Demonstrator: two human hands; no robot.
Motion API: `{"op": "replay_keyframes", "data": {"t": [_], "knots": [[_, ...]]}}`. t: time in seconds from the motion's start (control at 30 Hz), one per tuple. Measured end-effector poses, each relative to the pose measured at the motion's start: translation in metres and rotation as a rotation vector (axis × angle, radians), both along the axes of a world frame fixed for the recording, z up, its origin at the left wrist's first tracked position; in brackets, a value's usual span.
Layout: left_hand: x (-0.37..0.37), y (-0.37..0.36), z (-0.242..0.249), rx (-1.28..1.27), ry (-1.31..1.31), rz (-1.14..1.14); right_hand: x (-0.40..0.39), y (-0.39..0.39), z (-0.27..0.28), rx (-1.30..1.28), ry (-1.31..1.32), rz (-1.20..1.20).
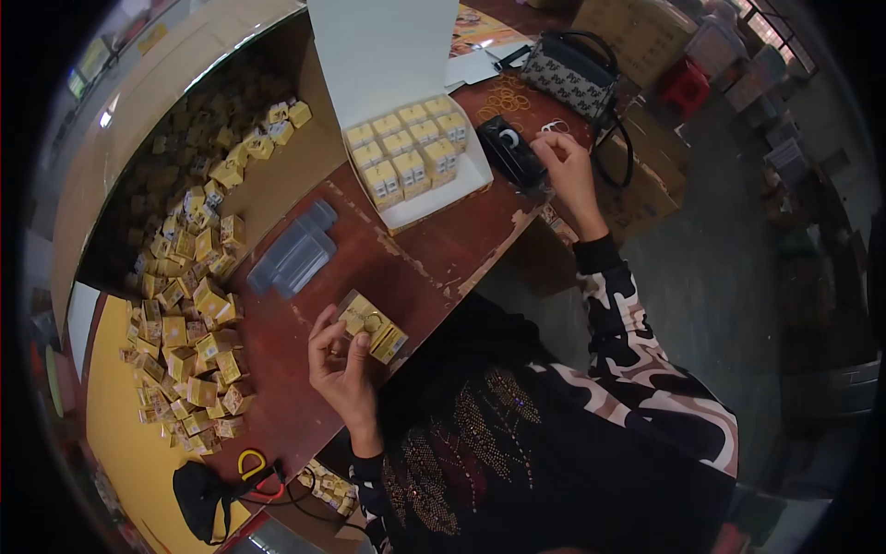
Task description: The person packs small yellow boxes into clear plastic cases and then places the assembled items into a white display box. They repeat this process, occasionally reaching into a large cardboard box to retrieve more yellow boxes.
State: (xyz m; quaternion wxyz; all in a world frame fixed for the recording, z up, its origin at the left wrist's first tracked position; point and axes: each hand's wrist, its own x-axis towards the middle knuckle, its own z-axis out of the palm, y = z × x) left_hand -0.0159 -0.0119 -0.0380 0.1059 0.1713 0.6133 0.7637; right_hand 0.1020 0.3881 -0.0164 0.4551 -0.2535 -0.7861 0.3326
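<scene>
My left hand holds a small stack of little yellow boxes wrapped in clear film, just above the red-brown table. My right hand is stretched out to the far right edge of the table, with its fingers on the black tape dispenser. Between the hands stands an open white carton with several yellow boxes packed inside, its lid raised.
A heap of loose yellow boxes lies at the left, spilling from a big cardboard box. Clear plastic sleeves lie near it. Rubber bands and a patterned handbag sit at the back. Scissors lie near the front.
</scene>
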Motion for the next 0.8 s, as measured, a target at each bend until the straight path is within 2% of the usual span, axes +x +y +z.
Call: {"op": "replay_keyframes", "data": {"t": [0.03,0.1,0.13,0.2,0.33,0.4,0.43,0.5,0.6,0.8], "knots": [[-0.001,0.001,-0.002,0.003,0.001,-0.003,0.009,0.022,-0.008,0.003,0.001,-0.003],[0.000,0.003,-0.005,0.005,-0.013,-0.027,0.023,0.049,-0.016,-0.086,-0.455,-0.009],[0.001,0.006,-0.003,0.006,-0.015,-0.026,0.025,0.059,-0.021,-0.085,-0.457,-0.007],[0.003,0.009,0.003,-0.021,-0.003,-0.025,0.024,0.070,-0.027,-0.362,-0.588,0.076],[0.001,0.008,0.002,-0.011,-0.019,-0.031,0.026,0.078,-0.036,-0.504,-0.547,0.159],[0.000,0.007,0.000,0.004,-0.029,-0.030,0.025,0.075,-0.040,-0.388,-0.356,0.254],[-0.001,0.007,0.000,0.004,-0.029,-0.029,0.025,0.073,-0.038,-0.388,-0.355,0.255],[-0.001,0.007,-0.001,0.012,-0.031,-0.018,0.029,0.063,-0.036,-0.497,-0.058,0.249],[-0.002,0.006,0.000,0.000,-0.038,-0.007,0.043,0.049,-0.039,-0.526,-0.073,0.166],[-0.002,0.007,-0.004,0.037,-0.059,-0.018,0.050,0.043,-0.087,-0.505,0.019,0.145]]}}
